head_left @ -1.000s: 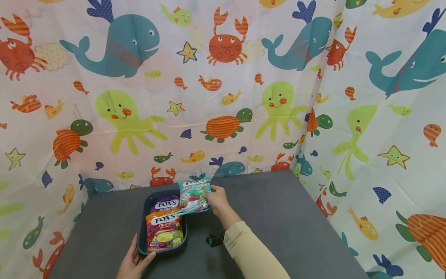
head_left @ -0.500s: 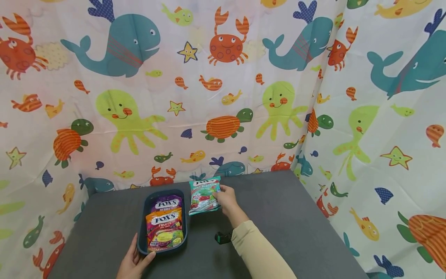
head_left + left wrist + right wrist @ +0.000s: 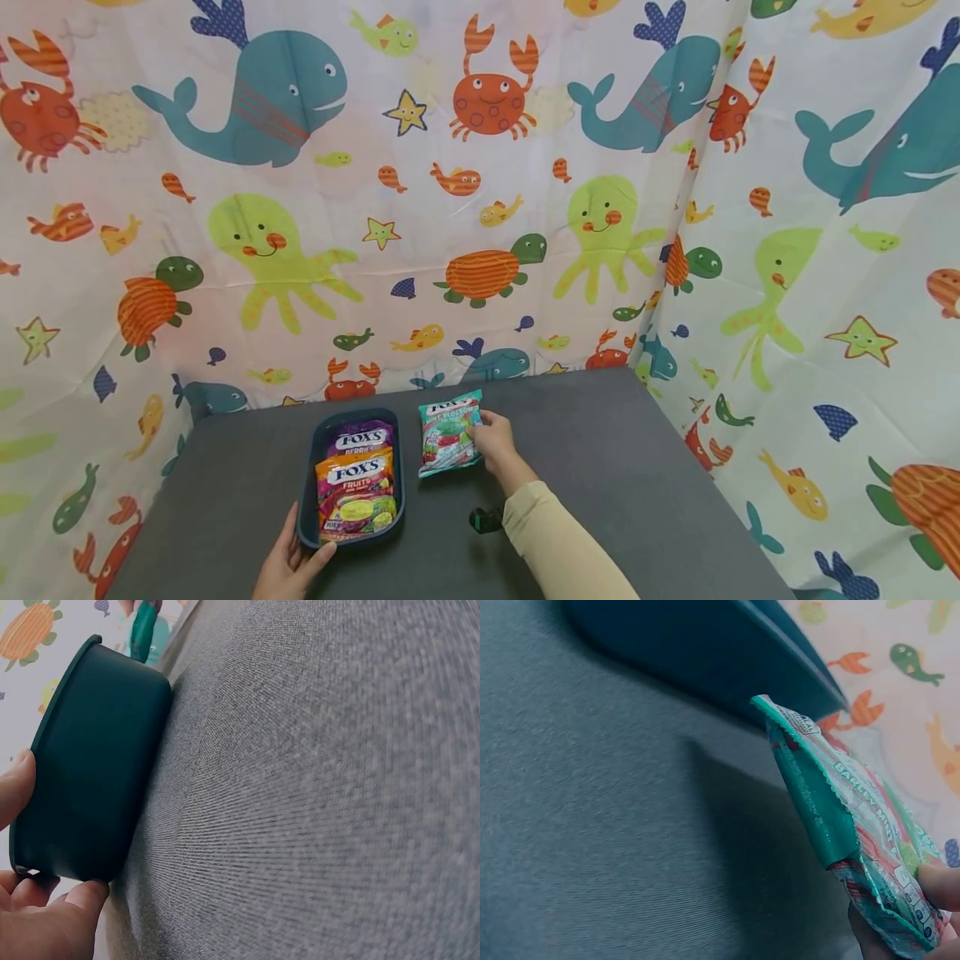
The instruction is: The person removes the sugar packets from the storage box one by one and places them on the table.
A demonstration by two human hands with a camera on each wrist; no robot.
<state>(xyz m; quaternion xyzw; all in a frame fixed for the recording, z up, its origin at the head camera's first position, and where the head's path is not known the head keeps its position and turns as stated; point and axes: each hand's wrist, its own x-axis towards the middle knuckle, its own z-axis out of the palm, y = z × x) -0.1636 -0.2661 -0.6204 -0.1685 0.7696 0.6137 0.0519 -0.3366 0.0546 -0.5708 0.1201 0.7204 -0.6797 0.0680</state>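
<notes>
- Fingers of the right hand (image 3: 495,437) are pinched on the right edge of a green candy bag (image 3: 448,432), thumb on top; the right wrist view shows fingertips (image 3: 937,889) clamped on the bag's lower corner.
- We find the green candy bag at centre frame in the head view, just right of the tray (image 3: 307,492) and apart from it. Its lower edge looks to be at the table (image 3: 600,467); we cannot tell whether it rests there fully.
- We note the left hand (image 3: 288,567) at the lower left of centre, cupped round the tray's near left corner. In the left wrist view its fingers (image 3: 71,900) curl under the tray wall and the thumb lies against the side.
- We record the tray as dark teal, standing on the grey table, left of centre.
- We count two bags lying in it: a purple bag (image 3: 358,437) at the far end and an orange bag (image 3: 355,496) overlapping it at the near end.
- We observe a small black and green object (image 3: 485,521) at the right wrist, beside the beige sleeve (image 3: 555,546).
- We note a sea-animal curtain (image 3: 480,192) filling the upper frame behind and to the right.
</notes>
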